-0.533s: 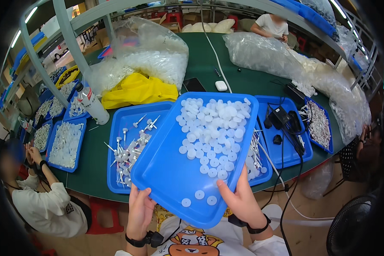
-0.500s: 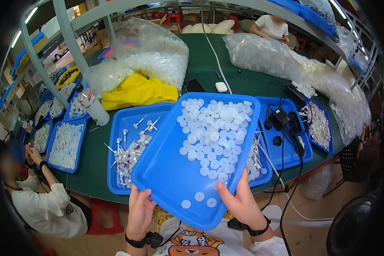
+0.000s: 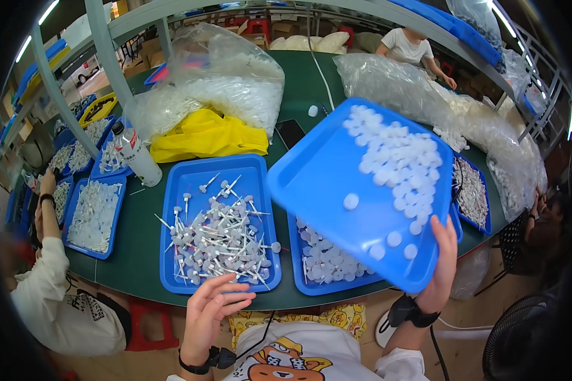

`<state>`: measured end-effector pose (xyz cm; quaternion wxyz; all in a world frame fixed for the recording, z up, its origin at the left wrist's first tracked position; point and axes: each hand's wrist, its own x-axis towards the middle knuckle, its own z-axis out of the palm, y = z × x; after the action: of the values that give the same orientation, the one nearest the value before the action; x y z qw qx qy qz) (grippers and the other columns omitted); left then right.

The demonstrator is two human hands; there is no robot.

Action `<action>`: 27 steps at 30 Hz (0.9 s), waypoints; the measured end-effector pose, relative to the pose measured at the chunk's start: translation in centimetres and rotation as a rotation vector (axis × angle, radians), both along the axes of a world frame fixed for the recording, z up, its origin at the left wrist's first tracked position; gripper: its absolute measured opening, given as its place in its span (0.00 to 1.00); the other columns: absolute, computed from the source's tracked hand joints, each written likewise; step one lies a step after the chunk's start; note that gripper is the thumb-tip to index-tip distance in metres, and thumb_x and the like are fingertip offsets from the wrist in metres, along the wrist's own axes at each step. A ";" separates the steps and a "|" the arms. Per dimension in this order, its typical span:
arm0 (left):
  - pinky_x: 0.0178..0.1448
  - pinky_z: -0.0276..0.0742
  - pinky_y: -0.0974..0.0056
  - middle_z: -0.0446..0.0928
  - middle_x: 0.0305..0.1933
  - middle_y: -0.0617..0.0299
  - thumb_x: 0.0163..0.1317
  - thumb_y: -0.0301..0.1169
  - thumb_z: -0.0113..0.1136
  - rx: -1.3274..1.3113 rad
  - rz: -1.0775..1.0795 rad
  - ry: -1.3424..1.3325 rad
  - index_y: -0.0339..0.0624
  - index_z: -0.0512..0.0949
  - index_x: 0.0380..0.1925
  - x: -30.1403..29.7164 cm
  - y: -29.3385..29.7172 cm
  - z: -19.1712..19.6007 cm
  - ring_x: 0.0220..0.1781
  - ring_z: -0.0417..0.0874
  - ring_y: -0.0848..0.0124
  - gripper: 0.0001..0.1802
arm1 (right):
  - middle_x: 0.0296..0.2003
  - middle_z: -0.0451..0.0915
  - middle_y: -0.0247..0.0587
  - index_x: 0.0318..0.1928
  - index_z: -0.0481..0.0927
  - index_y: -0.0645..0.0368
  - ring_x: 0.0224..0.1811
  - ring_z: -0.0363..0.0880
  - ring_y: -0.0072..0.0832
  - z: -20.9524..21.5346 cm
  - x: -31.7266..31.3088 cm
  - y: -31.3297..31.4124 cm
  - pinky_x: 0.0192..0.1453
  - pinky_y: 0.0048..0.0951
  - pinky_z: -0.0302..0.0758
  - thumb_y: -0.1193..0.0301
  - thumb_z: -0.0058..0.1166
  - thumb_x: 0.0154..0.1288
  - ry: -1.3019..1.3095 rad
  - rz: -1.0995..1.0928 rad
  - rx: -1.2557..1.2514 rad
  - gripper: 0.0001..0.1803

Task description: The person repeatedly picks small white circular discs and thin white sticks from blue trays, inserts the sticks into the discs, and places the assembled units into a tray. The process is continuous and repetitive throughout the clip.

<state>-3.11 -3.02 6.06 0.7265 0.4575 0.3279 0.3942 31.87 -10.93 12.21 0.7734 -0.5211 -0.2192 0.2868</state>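
A small-parts assembly workshop: a green worktable (image 3: 140, 254) crowded with blue trays (image 3: 178, 190), bulging plastic sacks (image 3: 235, 82) and seated co-workers.

Head-worn fisheye, downward over table (image 3: 302, 95)

– What's at the right of the frame?
– A blue plastic tray (image 3: 337, 190), shallow and rectangular, lifted and tilted, its near corner gripped by the right hand (image 3: 440, 270).
– And inside it?
– Small white round caps (image 3: 397, 159), bunched toward the tray's upper right side, a few loose near the lower edge.
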 end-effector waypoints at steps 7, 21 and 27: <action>0.62 0.81 0.50 0.78 0.53 0.38 0.72 0.26 0.47 0.005 0.002 0.003 0.23 0.68 0.58 -0.8 0.3 0.1 0.57 0.82 0.48 0.19 | 0.58 0.75 0.45 0.65 0.68 0.65 0.57 0.77 0.32 -2.3 12.8 5.1 0.59 0.33 0.76 0.71 0.52 0.72 -0.184 -0.189 0.109 0.24; 0.73 0.52 0.39 0.66 0.65 0.44 0.68 0.48 0.52 0.993 0.847 1.310 0.32 0.69 0.61 -2.8 0.7 -11.6 0.71 0.61 0.44 0.32 | 0.47 0.79 0.40 0.58 0.72 0.63 0.45 0.81 0.28 -2.8 27.4 20.8 0.49 0.31 0.82 0.73 0.55 0.68 -0.182 0.218 -0.091 0.20; 0.74 0.46 0.30 0.60 0.68 0.39 0.69 0.57 0.44 0.931 0.959 1.392 0.30 0.60 0.65 -2.8 1.2 -13.6 0.73 0.56 0.39 0.41 | 0.47 0.80 0.43 0.59 0.71 0.64 0.46 0.82 0.30 -1.4 28.5 32.0 0.49 0.32 0.83 0.73 0.54 0.68 -0.166 0.400 -0.120 0.20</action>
<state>-5.93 -1.85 -7.54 -0.1231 0.6484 0.6482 0.3799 60.41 21.03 10.77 0.6479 -0.5341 -0.3636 0.4034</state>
